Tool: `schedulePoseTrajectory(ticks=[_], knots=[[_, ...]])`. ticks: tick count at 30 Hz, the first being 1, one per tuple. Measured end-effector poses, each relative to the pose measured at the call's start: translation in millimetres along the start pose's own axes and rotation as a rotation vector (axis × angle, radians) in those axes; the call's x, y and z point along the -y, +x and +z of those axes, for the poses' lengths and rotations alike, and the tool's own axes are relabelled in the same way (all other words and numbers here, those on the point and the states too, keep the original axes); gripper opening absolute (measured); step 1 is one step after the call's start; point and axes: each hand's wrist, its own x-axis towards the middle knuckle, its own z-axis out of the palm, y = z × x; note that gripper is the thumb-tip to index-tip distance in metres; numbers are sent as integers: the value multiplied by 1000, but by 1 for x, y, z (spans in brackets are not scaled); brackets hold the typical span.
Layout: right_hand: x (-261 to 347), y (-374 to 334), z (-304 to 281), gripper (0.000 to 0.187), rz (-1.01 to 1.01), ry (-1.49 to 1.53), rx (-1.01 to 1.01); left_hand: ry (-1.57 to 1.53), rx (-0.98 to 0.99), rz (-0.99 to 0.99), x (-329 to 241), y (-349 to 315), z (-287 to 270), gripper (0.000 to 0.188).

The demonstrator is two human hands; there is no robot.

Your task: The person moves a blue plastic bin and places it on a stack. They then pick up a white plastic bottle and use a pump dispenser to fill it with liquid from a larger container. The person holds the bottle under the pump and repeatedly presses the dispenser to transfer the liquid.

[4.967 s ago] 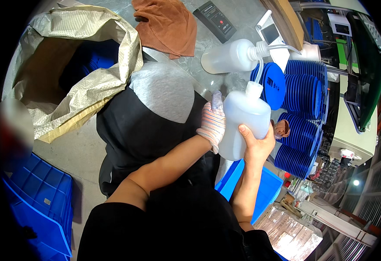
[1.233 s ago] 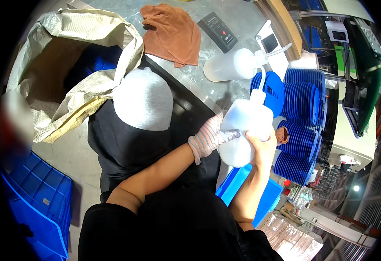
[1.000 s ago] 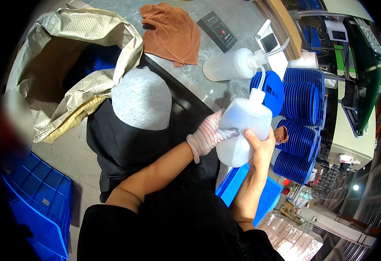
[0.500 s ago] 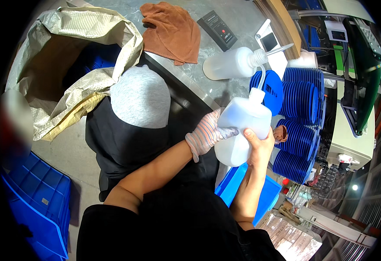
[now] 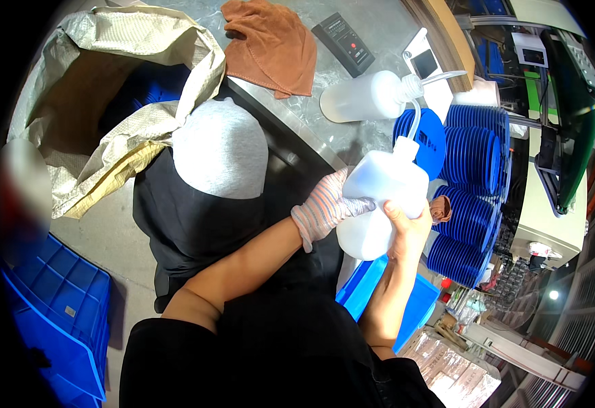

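Note:
I hold a translucent white squeeze bottle [image 5: 387, 183] with a thin bent spout in both hands, tilted before my body. My left hand [image 5: 326, 207], in a striped knit glove with dark fingertips, is closed on the bottle's left side. Bare, my right hand [image 5: 409, 228] wraps its lower right side, thumb across the front. Most fingers of both hands are hidden behind the bottle. Just beyond it, a second squeeze bottle [image 5: 362, 98] with a spout is on the grey worktop [image 5: 256, 102]. Several stacks of blue ridged discs [image 5: 470, 160] are right of my hands.
On the worktop are a brown cloth [image 5: 270, 51], a black box-shaped device [image 5: 343, 44] and a white device [image 5: 423, 62]. An open woven sack [image 5: 202, 54] with blue things inside stands left, near a rounded grey cloth shape [image 5: 220, 149]. A blue crate [image 5: 73, 299] is lower left.
The held bottle and my hands sit very slightly farther right in the picture, and the view has shifted a little. My grip looks the same.

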Motion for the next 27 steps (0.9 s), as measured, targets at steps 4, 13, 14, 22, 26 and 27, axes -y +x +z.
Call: schedulePoseTrajectory(ticks=[4, 13, 14, 22, 26, 27], knots=[[1, 0, 1, 58, -5, -5, -1, 26, -2, -4, 3, 1, -2, 54], [0, -1, 1, 55, -8, -15, -7, 1, 8, 11, 5, 2, -3, 53], [0, -1, 1, 55, -10, -15, -9, -10, 15, 18, 6, 2, -3, 52], [2, -2, 2, 54, -16, -20, -6, -8, 20, 35, 5, 1, -1, 51], [2, -3, 1, 53, -25, -21, -1, 0, 11, 28, 8, 2, -3, 51], [2, -3, 1, 53, -24, -21, -2, 11, 16, 25, 9, 2, -4, 50]])
